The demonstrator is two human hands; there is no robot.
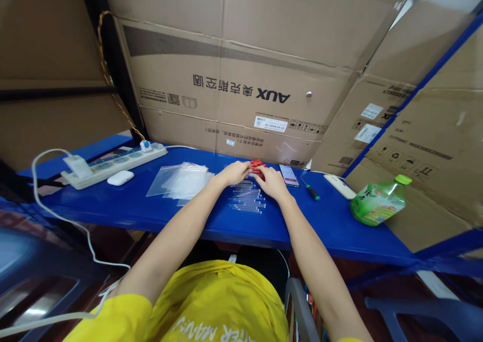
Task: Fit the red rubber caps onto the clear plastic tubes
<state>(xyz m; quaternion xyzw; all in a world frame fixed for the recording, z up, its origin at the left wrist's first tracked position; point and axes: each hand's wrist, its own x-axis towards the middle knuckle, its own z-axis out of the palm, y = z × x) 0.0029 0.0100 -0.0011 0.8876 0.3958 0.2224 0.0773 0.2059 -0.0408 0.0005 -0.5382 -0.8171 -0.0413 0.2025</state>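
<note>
Both my hands meet over a row of clear tubes on the blue table.

Head view: my left hand [236, 173] and right hand [270, 182] lie close together at the far middle of the blue table [124, 201], fingers curled around a small bunch of red pieces [257, 165] that both hands touch; how firmly each hand grips them I cannot tell. Just near of my hands lies the row of clear tubes [247, 198], side by side. Left of them sits a pile of clear plastic bags [180, 181], and further left a white power strip [113, 163]. Right of my hands lie a phone [289, 175], a green screwdriver [311, 191] and, near the right edge, a green bottle [378, 201] on its side.
</note>
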